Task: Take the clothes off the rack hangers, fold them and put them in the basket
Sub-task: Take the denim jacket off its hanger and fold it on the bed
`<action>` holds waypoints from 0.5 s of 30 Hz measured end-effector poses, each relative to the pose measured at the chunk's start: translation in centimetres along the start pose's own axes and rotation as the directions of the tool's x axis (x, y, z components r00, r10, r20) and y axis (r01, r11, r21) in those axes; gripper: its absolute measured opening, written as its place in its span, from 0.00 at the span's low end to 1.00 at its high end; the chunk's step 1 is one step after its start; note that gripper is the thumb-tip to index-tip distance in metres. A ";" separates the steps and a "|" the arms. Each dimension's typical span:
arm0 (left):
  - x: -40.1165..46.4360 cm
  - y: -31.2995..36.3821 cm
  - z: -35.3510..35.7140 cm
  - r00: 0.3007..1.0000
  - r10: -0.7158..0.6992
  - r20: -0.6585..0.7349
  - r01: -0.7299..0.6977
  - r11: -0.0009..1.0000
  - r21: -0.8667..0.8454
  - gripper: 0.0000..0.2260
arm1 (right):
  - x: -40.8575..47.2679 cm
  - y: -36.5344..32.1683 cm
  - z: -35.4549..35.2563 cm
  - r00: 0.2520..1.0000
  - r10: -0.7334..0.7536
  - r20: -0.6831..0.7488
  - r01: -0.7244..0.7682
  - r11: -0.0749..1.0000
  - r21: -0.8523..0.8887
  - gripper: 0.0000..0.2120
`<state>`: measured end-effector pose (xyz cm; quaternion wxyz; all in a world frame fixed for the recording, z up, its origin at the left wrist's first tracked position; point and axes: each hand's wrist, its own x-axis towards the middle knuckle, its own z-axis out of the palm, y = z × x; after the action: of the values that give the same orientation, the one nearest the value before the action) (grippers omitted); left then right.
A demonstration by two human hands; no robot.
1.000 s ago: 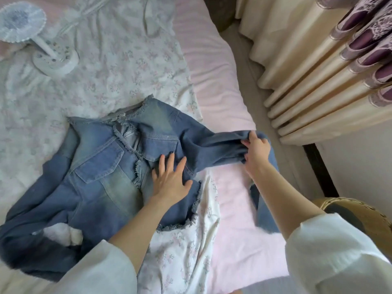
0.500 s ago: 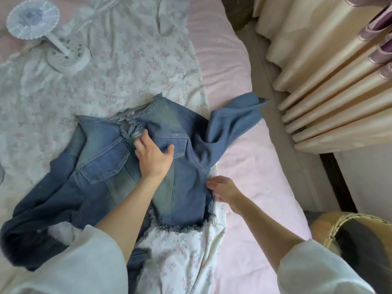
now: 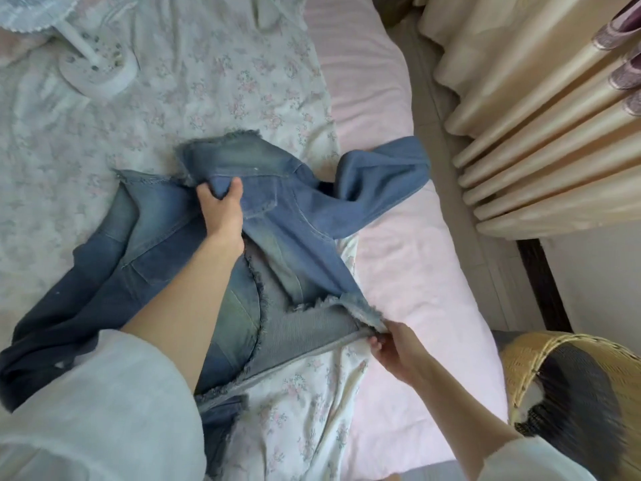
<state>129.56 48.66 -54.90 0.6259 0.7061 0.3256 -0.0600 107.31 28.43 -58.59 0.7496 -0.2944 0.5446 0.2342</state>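
jacket [image 3: 277, 210]: matt denim (frayed hems) | basket [image 3: 520, 373]: woven wicker

Before you the denim jacket [image 3: 277, 216] lies spread on the floral sheet [image 3: 208, 81], which covers the bed [image 3: 399, 272]; your left hand [image 3: 222, 210] sits at its collar, your right hand [image 3: 395, 352] at the near hem; the fan [image 3: 93, 67] stands far left on the sheet; the basket [image 3: 520, 369] sits near right beside the bed; curtains [image 3: 537, 133] hang far right.
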 end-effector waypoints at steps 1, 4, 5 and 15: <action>0.4 -0.3 -0.2 0.997 -0.056 0.052 0.054 0.998 0.039 0.17 | -0.1 0.7 -0.6 0.998 -0.014 -0.065 0.011 0.998 -0.056 0.12; -1.0 -2.3 -1.0 0.974 -0.156 0.164 0.124 0.974 0.190 0.31 | -0.2 1.5 -0.4 0.981 -0.172 -0.088 0.138 0.942 -0.306 0.12; -2.0 -3.0 -1.3 0.975 -0.142 0.173 0.102 0.970 0.221 0.34 | -0.5 1.3 0.1 0.973 -0.228 -0.041 0.196 0.903 -0.383 0.12; -12.1 -10.4 -4.4 0.767 -0.557 0.318 0.490 0.829 0.268 0.13 | 0.1 1.8 -0.1 0.817 -0.455 0.354 0.490 0.224 -0.842 0.39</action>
<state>113.13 48.07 -56.76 0.5729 0.6114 0.3750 -0.3967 106.02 29.66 -59.10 0.5055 -0.7993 0.1974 0.2581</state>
